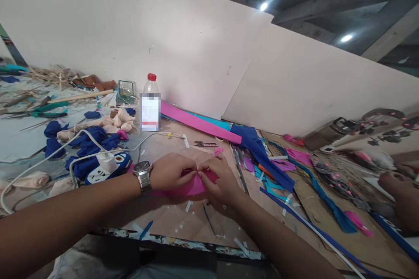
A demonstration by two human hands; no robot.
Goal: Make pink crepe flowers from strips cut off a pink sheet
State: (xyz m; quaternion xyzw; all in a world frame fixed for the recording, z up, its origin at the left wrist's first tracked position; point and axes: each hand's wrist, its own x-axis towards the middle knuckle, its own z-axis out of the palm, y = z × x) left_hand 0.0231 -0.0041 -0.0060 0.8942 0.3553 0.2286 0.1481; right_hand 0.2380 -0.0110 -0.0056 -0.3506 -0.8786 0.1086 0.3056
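My left hand (170, 171), with a metal watch on its wrist, and my right hand (220, 179) meet over a pink sheet of foam or paper (191, 188) lying on the brown worktop (183, 222). Both hands pinch the sheet's upper edge, fingertips almost touching each other. Most of the sheet is covered by my hands. White scraps lie just in front of them.
A power strip with a white plug (106, 165) lies left of my wrist among blue cloth pieces (90, 139). A plastic bottle (149, 103), long pink strip (199, 123) and small snips (205, 144) are behind. Blue and pink offcuts cover the right; another person's hand (397, 192) is there.
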